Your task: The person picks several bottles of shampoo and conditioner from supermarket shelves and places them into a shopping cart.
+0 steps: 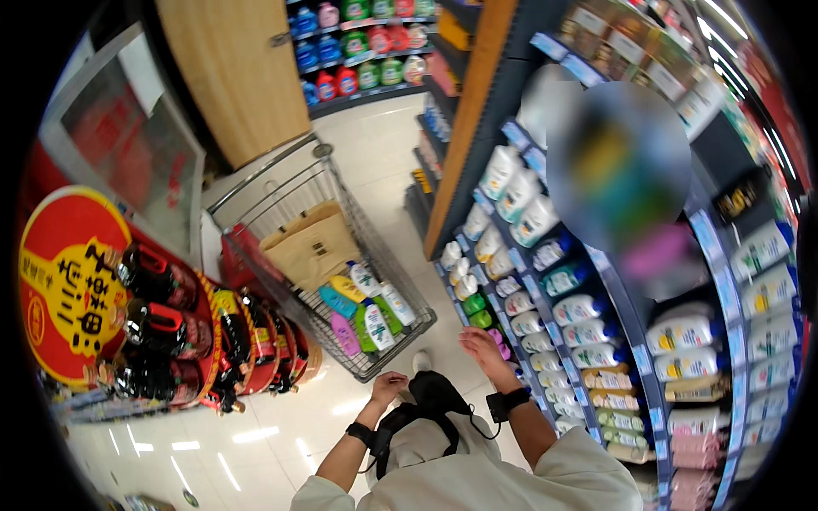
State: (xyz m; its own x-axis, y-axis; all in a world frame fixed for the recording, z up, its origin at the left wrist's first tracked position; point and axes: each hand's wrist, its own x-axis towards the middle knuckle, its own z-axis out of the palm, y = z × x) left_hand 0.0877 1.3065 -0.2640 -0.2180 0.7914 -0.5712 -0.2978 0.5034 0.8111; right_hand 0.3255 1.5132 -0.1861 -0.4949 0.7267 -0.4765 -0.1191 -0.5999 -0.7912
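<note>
My right hand (484, 350) is raised beside the lower shelves on the right, with its fingers spread a little and nothing visible in it. Close to it stand green bottles (474, 304) and pink-purple bottles (498, 343). My left hand (388, 388) hangs in front of my body, fingers curled; whether they are closed is too small to tell. Ahead is a metal shopping cart (418, 317). It holds a beige bag (313, 249), a yellow bottle (347, 289), a teal bottle (337, 301), a pink bottle (345, 333), and several white and green bottles (378, 327).
Shelves of white bottles (578, 310) run along my right side. To the left, a red display stand (214, 332) carries large dark bottles (169, 329). A wooden door panel (236, 76) and shelves of detergent bottles (354, 45) stand beyond the cart.
</note>
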